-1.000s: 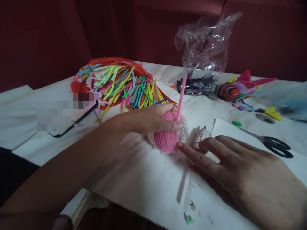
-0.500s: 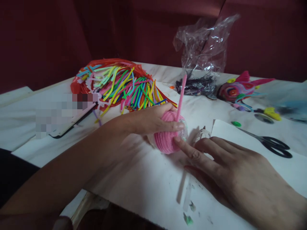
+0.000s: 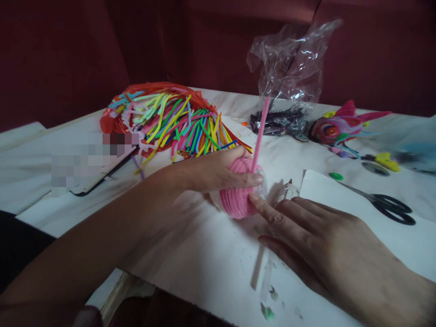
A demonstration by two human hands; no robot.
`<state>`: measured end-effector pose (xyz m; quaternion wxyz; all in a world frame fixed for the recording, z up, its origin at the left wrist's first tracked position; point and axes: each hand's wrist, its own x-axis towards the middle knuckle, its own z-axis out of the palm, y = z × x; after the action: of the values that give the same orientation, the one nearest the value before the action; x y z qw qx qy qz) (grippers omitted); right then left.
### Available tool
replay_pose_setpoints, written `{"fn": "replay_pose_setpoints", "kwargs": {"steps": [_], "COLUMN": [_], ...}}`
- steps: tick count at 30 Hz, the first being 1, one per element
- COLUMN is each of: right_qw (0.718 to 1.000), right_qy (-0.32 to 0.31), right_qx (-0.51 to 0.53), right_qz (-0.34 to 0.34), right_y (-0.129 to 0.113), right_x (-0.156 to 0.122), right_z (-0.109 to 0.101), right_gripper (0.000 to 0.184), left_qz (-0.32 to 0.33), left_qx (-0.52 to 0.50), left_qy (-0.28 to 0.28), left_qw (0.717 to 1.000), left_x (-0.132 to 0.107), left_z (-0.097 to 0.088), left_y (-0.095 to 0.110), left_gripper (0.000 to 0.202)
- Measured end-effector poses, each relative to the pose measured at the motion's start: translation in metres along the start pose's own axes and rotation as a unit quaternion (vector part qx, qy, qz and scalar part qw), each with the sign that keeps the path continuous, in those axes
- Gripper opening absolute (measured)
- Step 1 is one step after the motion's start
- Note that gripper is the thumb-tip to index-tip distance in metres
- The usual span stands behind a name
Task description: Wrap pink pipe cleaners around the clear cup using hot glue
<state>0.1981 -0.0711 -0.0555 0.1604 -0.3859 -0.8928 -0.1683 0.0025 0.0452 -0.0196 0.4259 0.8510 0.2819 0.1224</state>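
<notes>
My left hand (image 3: 211, 171) is closed round a clear round object wound with pink pipe cleaner (image 3: 236, 202), thumb pressed along its top. The loose end of the pink pipe cleaner (image 3: 260, 129) sticks up from it. My right hand (image 3: 327, 247) lies low on the white table (image 3: 211, 259) with fingers stretched out; its index fingertip touches the lower right side of the pink wrapping. A small clear glue tube (image 3: 285, 191) lies just beyond the right fingers.
A heap of coloured pipe cleaners (image 3: 173, 120) on a red bag lies at the back left. A clear plastic bag (image 3: 289, 63) with dark pieces, a pipe-cleaner figure (image 3: 337, 127), black scissors (image 3: 388, 204) and a white sheet (image 3: 340, 190) sit at the right.
My right index finger has moved up from the table to press against the pink wrapping. The loose pink end has tilted slightly to the right. My left hand has stayed put.
</notes>
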Motion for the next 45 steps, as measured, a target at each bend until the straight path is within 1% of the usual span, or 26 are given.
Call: {"fn": "replay_pose_setpoints", "kwargs": {"steps": [3, 5, 7, 9, 13, 16, 19, 20, 22, 24, 29, 32, 35, 37, 39, 45], "right_qw": [1.0, 1.0, 1.0, 1.0, 1.0, 1.0, 1.0, 0.999, 0.998, 0.998, 0.998, 0.999, 0.999, 0.999, 0.999, 0.997], "right_qy": [-0.007, -0.014, -0.018, -0.02, -0.024, -0.016, -0.013, -0.015, -0.019, -0.025, -0.018, -0.012, 0.002, 0.003, -0.001, -0.02], "right_qx": [0.011, 0.015, 0.012, 0.001, -0.002, 0.015, 0.027, 0.033, 0.05, 0.062, 0.056, 0.053, 0.035, 0.032, 0.044, 0.072], "right_qz": [0.006, 0.006, 0.001, -0.001, 0.001, 0.003, 0.004, 0.007, 0.014, 0.016, -0.002, -0.005, -0.004, -0.008, -0.008, -0.013], "right_y": [0.0, 0.0, 0.0, 0.0, 0.0, 0.001, 0.004, 0.005, 0.008, 0.01, 0.014, 0.016, 0.017, 0.018, 0.019, 0.023], "right_x": [0.001, 0.001, 0.001, 0.001, 0.0, -0.001, -0.004, -0.004, -0.004, -0.004, -0.002, 0.0, 0.001, 0.001, 0.0, -0.003], "right_z": [-0.002, -0.003, -0.002, -0.002, -0.001, -0.002, -0.003, -0.004, -0.004, -0.004, -0.003, -0.004, -0.008, -0.01, -0.01, -0.009], "right_gripper": [0.056, 0.053, 0.045, 0.041, 0.042, 0.043, 0.042, 0.042, 0.042, 0.044, 0.043, 0.046, 0.054, 0.055, 0.052, 0.046], "left_qz": [0.006, 0.014, 0.022, 0.027, 0.01, 0.013, 0.058, 0.067, 0.066, 0.066, 0.066, 0.055, 0.053, 0.063, 0.076, 0.126], "left_qx": [0.002, 0.02, 0.039, 0.042, 0.04, 0.035, 0.006, 0.013, 0.036, 0.046, -0.005, -0.042, -0.057, -0.056, -0.053, -0.06], "left_qy": [0.004, 0.015, 0.025, 0.028, 0.031, 0.01, -0.015, -0.014, -0.024, -0.024, 0.008, 0.038, 0.062, 0.073, 0.086, 0.143], "left_qw": [1.0, 1.0, 0.999, 0.998, 0.999, 0.999, 0.998, 0.998, 0.997, 0.996, 0.998, 0.997, 0.995, 0.994, 0.992, 0.98], "left_x": [-0.001, -0.002, -0.002, -0.002, -0.002, -0.001, -0.001, -0.001, -0.001, -0.001, 0.002, 0.004, 0.006, 0.007, 0.009, 0.016], "left_z": [0.0, 0.0, 0.001, 0.001, 0.002, 0.0, -0.003, -0.004, -0.005, -0.006, -0.004, -0.001, 0.004, 0.007, 0.009, 0.016], "left_y": [0.0, 0.001, 0.002, 0.003, 0.005, 0.003, 0.001, 0.001, 0.001, 0.001, -0.003, -0.004, -0.004, -0.003, -0.004, -0.005], "left_gripper": [0.042, 0.039, 0.036, 0.035, 0.039, 0.041, 0.043, 0.046, 0.05, 0.048, 0.039, 0.043, 0.047, 0.043, 0.037, 0.024]}}
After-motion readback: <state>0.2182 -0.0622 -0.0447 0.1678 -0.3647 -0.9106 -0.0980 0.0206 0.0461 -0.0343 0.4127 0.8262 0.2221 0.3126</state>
